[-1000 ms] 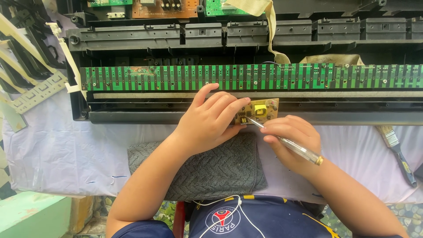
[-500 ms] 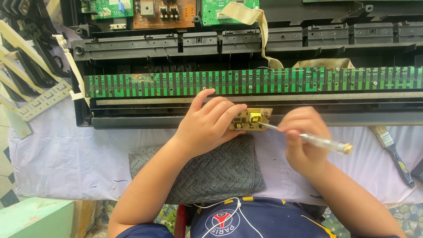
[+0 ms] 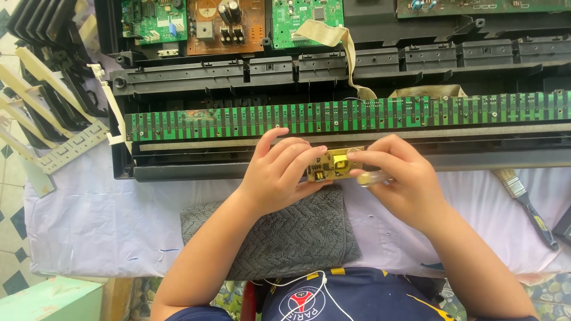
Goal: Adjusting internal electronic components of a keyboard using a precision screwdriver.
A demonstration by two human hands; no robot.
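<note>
From the head view, my left hand (image 3: 279, 175) pinches a small tan circuit board (image 3: 331, 166) by its left end, fingers curled over the top edge and thumb beneath. The board lies with its long axis running left to right, its component face turned up toward me, a yellow part near its middle. It sits just above the grey towel (image 3: 285, 232), in front of the opened keyboard chassis (image 3: 333, 77). My right hand (image 3: 398, 178) closes around a clear-handled tool (image 3: 372, 178), fingertips meeting the board's right end. Only a stub of the handle shows; my fingers hide the tip, so I cannot tell which way it points or whether it touches the board.

The long green contact strip (image 3: 357, 116) runs across the chassis and is cut off at the right. A pale cloth (image 3: 101, 220) covers the table, a brush (image 3: 523, 202) lies at right, and loose white keys (image 3: 35, 113) sit at left above tiled floor.
</note>
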